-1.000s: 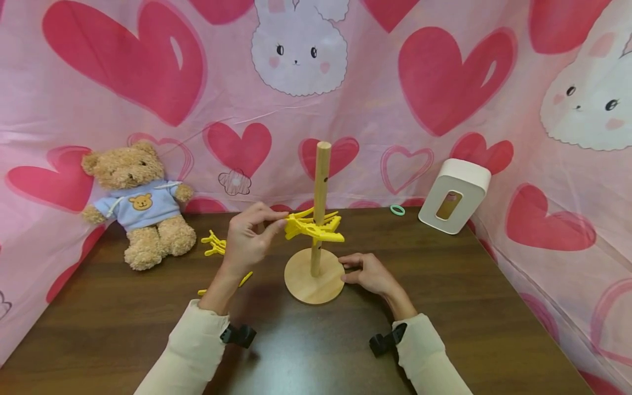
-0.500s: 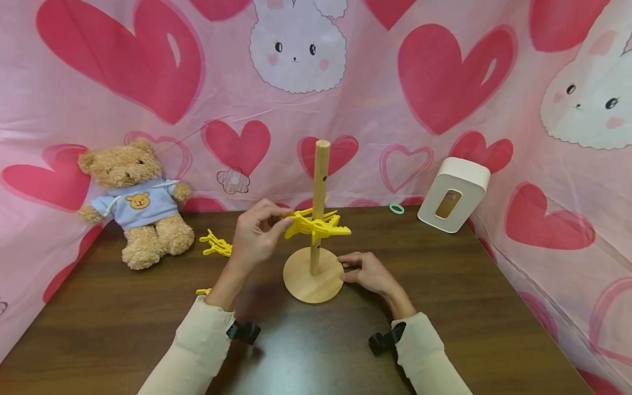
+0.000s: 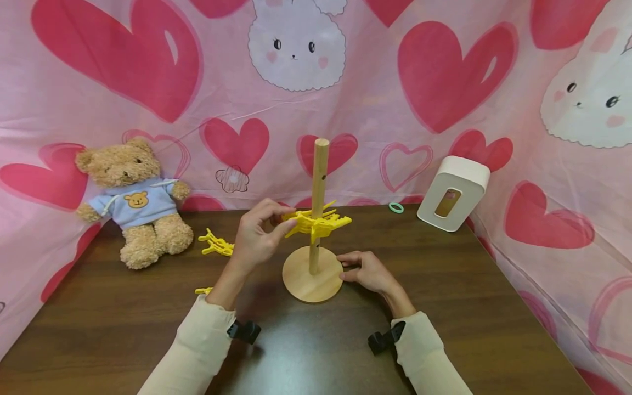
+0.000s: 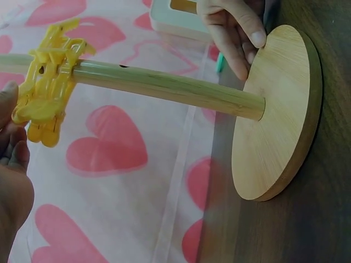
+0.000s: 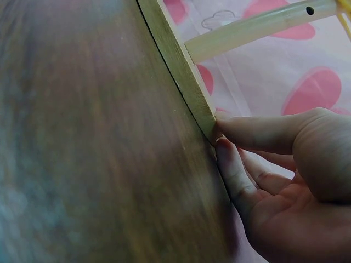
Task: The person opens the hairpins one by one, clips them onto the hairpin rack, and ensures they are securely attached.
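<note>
A wooden stand with an upright pole [image 3: 320, 175] and a round base [image 3: 303, 284] is on the table. Yellow plastic clothes pegs [image 3: 323, 226] are clustered around the pole's lower half, beside the small holes drilled in it. My left hand [image 3: 257, 233] pinches the near left end of a peg between thumb and fingers; the left wrist view shows the pegs [image 4: 46, 101] bunched across the pole. My right hand [image 3: 367, 272] holds the right rim of the base, with thumb and fingertip at its edge [image 5: 189, 82] in the right wrist view.
More yellow pegs [image 3: 216, 244] lie left of the stand, one [image 3: 202, 291] partly behind the left sleeve. A teddy bear [image 3: 135, 200] sits at the back left. Behind the stand are a mint-green ring [image 3: 396, 207] and a white box [image 3: 451, 192]. A pink heart-patterned cloth hangs behind.
My left hand has shifted a little to the right, still pinching the peg, whose far end has swung upward and right. The right hand has stayed at the base's rim.
</note>
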